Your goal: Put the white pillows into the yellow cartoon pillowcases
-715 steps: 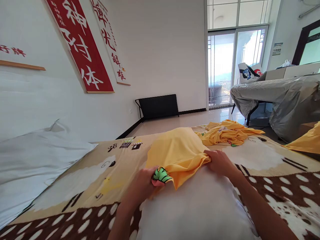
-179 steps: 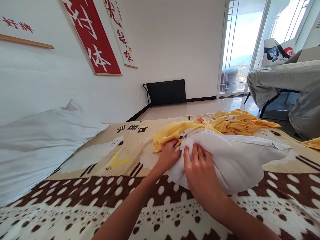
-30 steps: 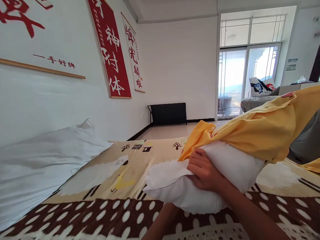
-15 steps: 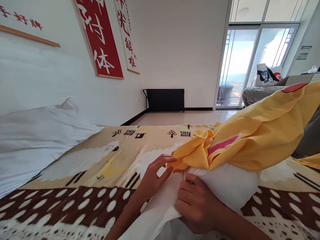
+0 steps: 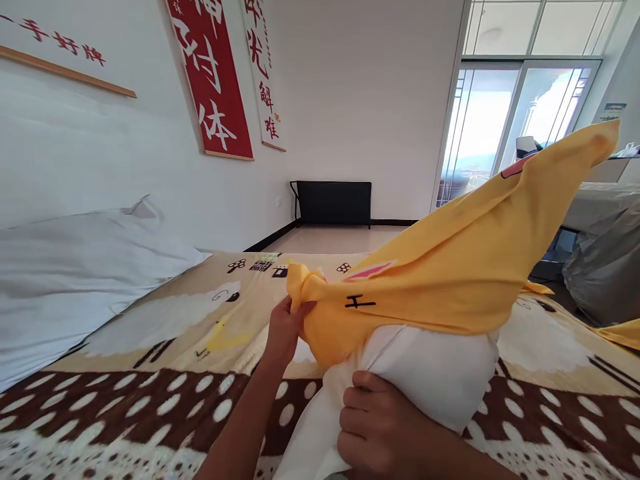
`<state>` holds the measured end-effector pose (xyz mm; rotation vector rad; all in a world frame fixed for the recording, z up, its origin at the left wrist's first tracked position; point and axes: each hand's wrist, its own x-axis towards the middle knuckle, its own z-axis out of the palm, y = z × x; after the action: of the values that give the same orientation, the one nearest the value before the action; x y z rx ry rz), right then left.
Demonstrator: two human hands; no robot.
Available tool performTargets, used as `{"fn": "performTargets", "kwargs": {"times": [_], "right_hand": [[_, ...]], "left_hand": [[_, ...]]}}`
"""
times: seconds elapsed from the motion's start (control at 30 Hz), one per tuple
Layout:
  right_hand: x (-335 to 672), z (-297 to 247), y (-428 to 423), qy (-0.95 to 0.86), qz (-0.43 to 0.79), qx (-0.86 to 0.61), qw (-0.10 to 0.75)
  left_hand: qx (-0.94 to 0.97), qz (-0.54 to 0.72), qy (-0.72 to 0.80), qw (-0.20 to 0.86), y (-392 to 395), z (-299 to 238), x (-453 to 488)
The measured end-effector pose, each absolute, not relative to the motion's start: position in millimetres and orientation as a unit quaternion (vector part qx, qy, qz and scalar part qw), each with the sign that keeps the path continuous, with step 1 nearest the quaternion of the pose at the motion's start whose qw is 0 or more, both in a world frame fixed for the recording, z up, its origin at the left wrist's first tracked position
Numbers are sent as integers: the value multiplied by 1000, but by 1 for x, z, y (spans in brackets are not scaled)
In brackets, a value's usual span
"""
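Note:
My left hand (image 5: pixel 289 327) is closed on the bunched left edge of a yellow pillowcase (image 5: pixel 435 287) with pink and black print. The pillowcase lies over the upper part of a white pillow (image 5: pixel 425 353), and its far end rises in a point to the upper right. Lower down, my right hand (image 5: pixel 375 423) is a fist around gathered white fabric of the pillow. The pillow's bulging right side shows bare below the yellow cloth. How much of it sits inside the pillowcase is hidden.
Beneath is a bed with a brown and beige sheep-print blanket (image 5: pixel 170 327). A white pillow (image 5: pixel 75 273) lies at the left by the wall. Beyond stand a black folded frame (image 5: pixel 335 202) and, at right, a plastic-covered grey piece (image 5: pixel 607 253). More yellow cloth (image 5: pixel 623 333) lies at the right edge.
My left hand has closed on the pillowcase edge and drawn it left. The yellow cloth has swung left and stretched out, showing a black mark. My right hand keeps its hold, slightly farther left.

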<state>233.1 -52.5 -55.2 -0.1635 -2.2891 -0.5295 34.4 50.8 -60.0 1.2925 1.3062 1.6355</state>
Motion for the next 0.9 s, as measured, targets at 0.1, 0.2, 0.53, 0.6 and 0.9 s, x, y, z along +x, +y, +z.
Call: {"fn": "performTargets", "kwargs": {"times": [0.1, 0.2, 0.53, 0.6, 0.9], "right_hand": [[241, -50, -53, -906, -194, -100, 362], [245, -46, -54, -902, -188, -125, 368], [239, -49, -60, -859, -215, -171, 432], [239, -49, -61, -852, -226, -173, 439], [240, -47, -66, -860, -218, -213, 410]], "left_hand": [[455, 615, 575, 291, 69, -83, 18], [450, 580, 633, 245, 78, -98, 8], [803, 286, 395, 343, 2, -25, 56], [824, 267, 368, 338, -7, -26, 74], [752, 379, 401, 361, 5, -53, 97]]}}
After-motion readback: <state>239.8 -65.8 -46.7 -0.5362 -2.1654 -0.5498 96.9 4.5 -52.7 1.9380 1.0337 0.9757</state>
